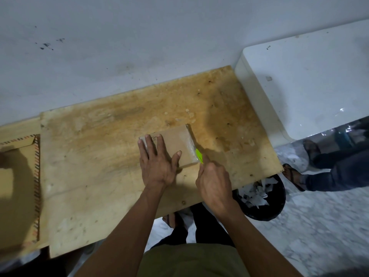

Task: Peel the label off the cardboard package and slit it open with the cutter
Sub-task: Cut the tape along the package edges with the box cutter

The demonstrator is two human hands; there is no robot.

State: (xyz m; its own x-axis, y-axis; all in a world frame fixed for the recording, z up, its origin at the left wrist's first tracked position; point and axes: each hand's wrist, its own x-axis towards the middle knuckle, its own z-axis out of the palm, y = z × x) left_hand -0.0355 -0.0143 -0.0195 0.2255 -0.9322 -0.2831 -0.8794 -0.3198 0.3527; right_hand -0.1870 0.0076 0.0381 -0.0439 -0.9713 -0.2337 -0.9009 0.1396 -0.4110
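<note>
A small flat cardboard package [177,141] lies on the wooden table [111,136], wrapped in clear tape, with dark lettering near its far left corner. My left hand [157,160] presses flat on its left half, fingers spread. My right hand [214,180] grips a bright green cutter [199,155], whose tip touches the package's right edge near the front corner. No label is visible on the package's top.
A black bin [261,198] full of torn white paper stands under the table's right end. A white block [299,82] sits to the right. Another person's legs and sandalled feet [319,166] stand at far right. An open cardboard box [18,186] lies at the left.
</note>
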